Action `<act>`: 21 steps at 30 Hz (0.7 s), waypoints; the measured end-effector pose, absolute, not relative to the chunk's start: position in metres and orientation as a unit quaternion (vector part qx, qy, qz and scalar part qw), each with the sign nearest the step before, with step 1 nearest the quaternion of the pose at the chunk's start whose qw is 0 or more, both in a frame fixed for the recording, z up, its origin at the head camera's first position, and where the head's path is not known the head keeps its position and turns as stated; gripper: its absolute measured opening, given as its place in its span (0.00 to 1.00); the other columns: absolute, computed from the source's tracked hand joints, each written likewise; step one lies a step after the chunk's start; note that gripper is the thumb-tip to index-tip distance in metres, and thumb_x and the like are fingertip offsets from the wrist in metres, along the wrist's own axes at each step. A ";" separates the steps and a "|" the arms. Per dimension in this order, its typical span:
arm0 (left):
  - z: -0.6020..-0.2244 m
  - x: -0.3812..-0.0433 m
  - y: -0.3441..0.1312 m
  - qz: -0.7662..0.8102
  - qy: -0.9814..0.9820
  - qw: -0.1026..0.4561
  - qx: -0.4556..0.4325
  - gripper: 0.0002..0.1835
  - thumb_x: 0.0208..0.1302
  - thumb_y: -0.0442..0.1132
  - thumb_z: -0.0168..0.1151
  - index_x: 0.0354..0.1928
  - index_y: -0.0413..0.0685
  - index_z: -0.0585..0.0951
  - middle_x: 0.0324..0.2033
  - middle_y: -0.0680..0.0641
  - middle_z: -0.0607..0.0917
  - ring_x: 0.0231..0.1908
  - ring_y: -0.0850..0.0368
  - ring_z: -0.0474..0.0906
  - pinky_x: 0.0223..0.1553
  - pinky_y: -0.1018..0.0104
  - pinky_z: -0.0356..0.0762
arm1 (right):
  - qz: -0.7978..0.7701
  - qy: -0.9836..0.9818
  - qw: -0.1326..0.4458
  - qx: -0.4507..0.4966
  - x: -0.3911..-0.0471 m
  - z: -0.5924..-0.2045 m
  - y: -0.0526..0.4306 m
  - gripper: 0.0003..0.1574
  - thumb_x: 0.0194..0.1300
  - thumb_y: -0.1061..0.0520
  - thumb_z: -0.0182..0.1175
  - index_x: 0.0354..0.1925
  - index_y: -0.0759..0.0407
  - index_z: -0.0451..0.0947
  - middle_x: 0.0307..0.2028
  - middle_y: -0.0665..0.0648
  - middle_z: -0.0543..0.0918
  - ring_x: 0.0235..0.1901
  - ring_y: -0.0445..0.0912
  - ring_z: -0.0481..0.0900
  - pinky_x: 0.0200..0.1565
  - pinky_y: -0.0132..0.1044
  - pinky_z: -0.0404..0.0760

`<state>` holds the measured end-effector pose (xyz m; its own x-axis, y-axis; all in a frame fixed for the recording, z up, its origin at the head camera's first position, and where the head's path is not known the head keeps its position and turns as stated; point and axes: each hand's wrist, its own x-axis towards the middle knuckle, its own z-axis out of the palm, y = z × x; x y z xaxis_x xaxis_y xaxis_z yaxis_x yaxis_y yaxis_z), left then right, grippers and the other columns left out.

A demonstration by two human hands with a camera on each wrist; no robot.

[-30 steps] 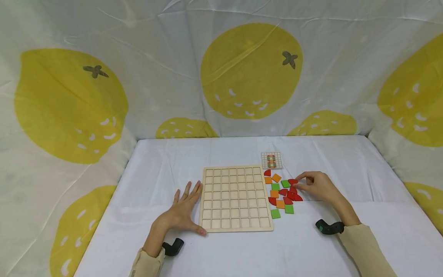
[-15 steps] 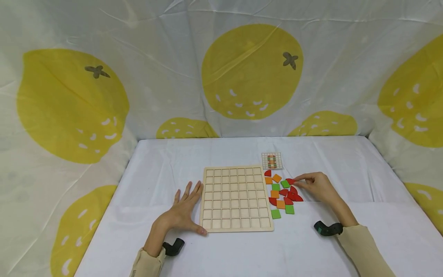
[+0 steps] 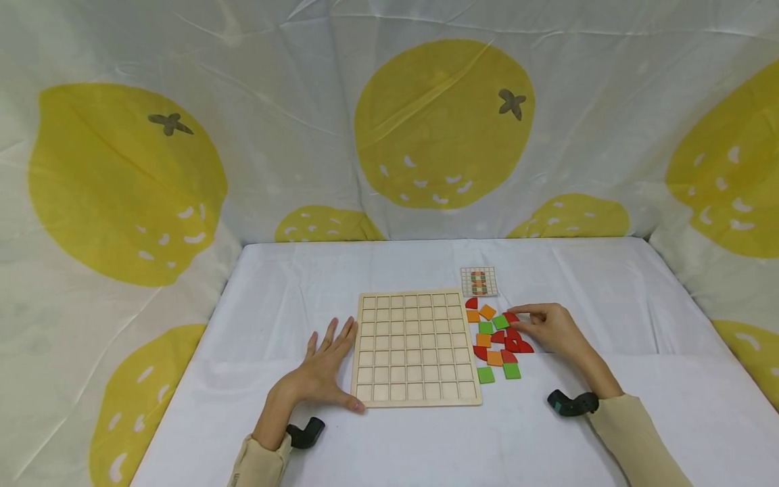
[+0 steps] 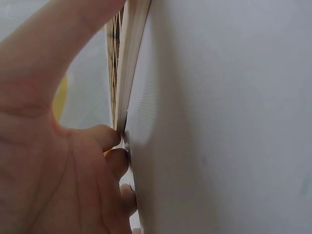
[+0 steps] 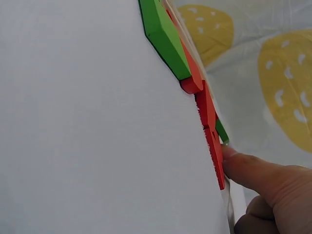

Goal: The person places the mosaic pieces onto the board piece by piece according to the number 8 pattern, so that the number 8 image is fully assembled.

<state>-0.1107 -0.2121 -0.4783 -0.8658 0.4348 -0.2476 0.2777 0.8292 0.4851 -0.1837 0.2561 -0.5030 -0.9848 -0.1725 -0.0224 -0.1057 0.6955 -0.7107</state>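
Note:
My left hand (image 3: 318, 373) lies with its fingers spread along the left edge of the wooden grid board (image 3: 416, 349). Its thumb is at the board's near left corner. In the left wrist view, fingertips (image 4: 111, 136) meet the board's side. Right of the board, my right hand (image 3: 552, 326) pinches a red quarter-circle tile (image 3: 511, 316) between thumb and index finger. That tile lies close against a green square tile (image 3: 500, 322). Several more red tiles (image 3: 514, 343) lie just below the hand, some overlapping. In the right wrist view the thumb (image 5: 258, 173) is right behind red tiles.
Orange square tiles (image 3: 487, 312) and further red and green ones lie scattered along the board's right edge. A small pattern card (image 3: 479, 281) lies beyond them. White cloth (image 3: 414, 446) covers the table, and a lemon-print curtain (image 3: 292, 135) hangs behind it.
My right hand has moved slightly left with the red tile, which has turned against the green square. A red and a green tile nearer me have shifted a little. The left hand stays put.

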 end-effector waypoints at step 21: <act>-0.477 -0.110 -0.212 0.226 0.940 0.177 0.187 0.83 0.34 0.67 0.85 0.83 0.42 0.41 0.84 0.41 0.38 0.82 0.34 0.26 0.76 0.25 0.26 | -0.427 0.900 0.058 -0.066 -0.181 -0.480 0.186 0.22 0.60 0.51 0.76 0.50 0.61 0.89 0.15 0.48 0.58 0.16 0.42 0.57 0.19 0.30 0.55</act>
<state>-0.1104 -0.2123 -0.4773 -0.8677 0.4309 -0.2477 0.2709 0.8278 0.4912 -0.1809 0.1861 -0.4796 -0.9846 -0.1679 -0.0483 -0.0690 0.6273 -0.7757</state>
